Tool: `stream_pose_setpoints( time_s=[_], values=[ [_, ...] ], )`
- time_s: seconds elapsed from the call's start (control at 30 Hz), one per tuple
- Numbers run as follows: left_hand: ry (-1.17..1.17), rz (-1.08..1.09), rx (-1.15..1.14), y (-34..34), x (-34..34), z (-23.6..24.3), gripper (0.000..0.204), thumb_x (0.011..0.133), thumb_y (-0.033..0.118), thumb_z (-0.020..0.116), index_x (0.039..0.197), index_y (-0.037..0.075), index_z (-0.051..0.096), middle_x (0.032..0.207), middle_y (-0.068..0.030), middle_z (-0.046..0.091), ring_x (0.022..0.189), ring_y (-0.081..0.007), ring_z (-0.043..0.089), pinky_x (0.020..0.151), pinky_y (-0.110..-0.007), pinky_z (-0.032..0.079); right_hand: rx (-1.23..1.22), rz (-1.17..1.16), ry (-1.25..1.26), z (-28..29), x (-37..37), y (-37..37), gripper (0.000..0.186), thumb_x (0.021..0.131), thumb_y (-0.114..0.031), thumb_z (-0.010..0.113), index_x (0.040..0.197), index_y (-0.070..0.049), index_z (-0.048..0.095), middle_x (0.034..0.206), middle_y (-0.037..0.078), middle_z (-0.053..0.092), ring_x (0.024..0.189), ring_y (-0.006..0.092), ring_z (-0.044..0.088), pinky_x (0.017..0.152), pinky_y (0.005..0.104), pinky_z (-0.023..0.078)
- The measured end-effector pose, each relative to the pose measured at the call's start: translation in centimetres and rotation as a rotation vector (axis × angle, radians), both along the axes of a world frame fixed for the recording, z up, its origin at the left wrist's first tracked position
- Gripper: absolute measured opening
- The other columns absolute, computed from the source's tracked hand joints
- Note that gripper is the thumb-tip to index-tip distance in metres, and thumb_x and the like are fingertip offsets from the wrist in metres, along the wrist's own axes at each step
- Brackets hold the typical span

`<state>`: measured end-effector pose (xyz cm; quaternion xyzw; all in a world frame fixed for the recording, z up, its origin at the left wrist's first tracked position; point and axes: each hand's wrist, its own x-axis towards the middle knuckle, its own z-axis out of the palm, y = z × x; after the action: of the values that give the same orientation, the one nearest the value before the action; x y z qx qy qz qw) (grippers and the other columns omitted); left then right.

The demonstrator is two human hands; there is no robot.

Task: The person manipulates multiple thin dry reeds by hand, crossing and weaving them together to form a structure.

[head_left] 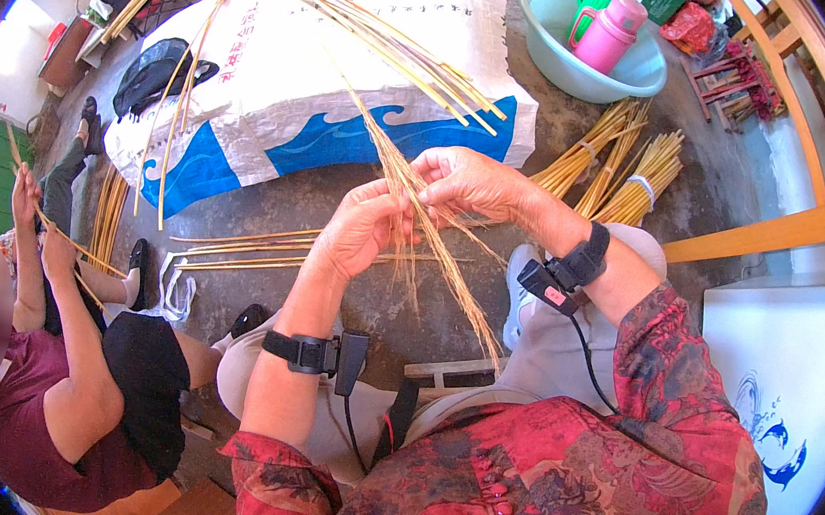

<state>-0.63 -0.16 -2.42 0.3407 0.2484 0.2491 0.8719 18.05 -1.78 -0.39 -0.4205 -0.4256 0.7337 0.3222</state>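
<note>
Both hands meet at chest height over the lap, the fingers of the left hand (pixel 360 227) curled and pinching a thin bunch of dry yellow straw (pixel 434 245), while the right hand (pixel 476 184) closes its fingertips on the same strands just above and to the side. The stalks are stiff and smooth above the fingers, running up and away across a white woven sack (pixel 353 60) with blue wave print; below the fingers they turn wispy and frayed, hanging toward the knees. Black wrist straps (pixel 307 352) with small boxes and cables ring both forearms, and the sleeves are red patterned cloth. Beyond the fingers, loose stalks (pixel 243 245) lie on the grey concrete floor, tied straw bundles (pixel 623 164) fan out to the right, and a pale blue basin (pixel 554 56) holds a pink flask (pixel 607 32). To the left, another seated person (pixel 70 362) in maroon works stalks too.
</note>
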Motion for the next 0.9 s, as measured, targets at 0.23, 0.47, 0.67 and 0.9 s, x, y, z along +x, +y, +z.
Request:
stream_pose_setpoints(
  time_s=[0.23,0.47,0.67,0.9],
  values=[
    [0.151,0.088,0.078,-0.2,0.5,0.0,0.02,0.079,0.01,0.057,0.097,0.001,0.056,0.085,-0.0052,0.06,0.07,-0.0123,0.057,0.065,-0.028,0.051,0.001,0.0,-0.001,0.1,0.0,0.0,0.033,0.073,-0.002,0.057,0.104,0.002,0.048,0.092,0.007,0.056,0.073,0.0116,0.056,0.064,0.0219,0.047],
    [0.167,0.079,0.091,0.0,0.4,0.1,0.017,0.078,0.008,0.056,0.094,0.002,0.056,0.079,-0.0035,0.058,0.065,-0.0102,0.055,0.06,-0.025,0.049,-0.007,0.001,-0.01,0.1,0.4,0.1,0.029,0.073,-0.002,0.058,0.1,0.002,0.049,0.087,0.005,0.057,0.07,0.0095,0.055,0.06,0.0211,0.047],
    [0.177,0.084,0.099,-0.1,0.4,-0.1,0.013,0.079,0.007,0.054,0.091,0.002,0.055,0.079,-0.0046,0.059,0.064,-0.0121,0.056,0.06,-0.028,0.05,0.028,0.006,-0.084,0.1,0.0,0.1,0.029,0.072,-0.003,0.058,0.099,0.001,0.05,0.086,0.005,0.057,0.07,0.0102,0.056,0.06,0.0222,0.047],
    [0.269,0.085,0.095,-0.4,0.7,0.4,0.015,0.08,0.009,0.054,0.094,0.002,0.054,0.082,-0.0063,0.059,0.072,-0.0152,0.059,0.065,-0.03,0.05,0.138,-0.039,-0.157,-0.4,-0.3,-0.1,0.024,0.068,-0.005,0.06,0.09,0.001,0.054,0.078,0.005,0.057,0.064,0.012,0.055,0.055,0.0244,0.047]
  ],
)
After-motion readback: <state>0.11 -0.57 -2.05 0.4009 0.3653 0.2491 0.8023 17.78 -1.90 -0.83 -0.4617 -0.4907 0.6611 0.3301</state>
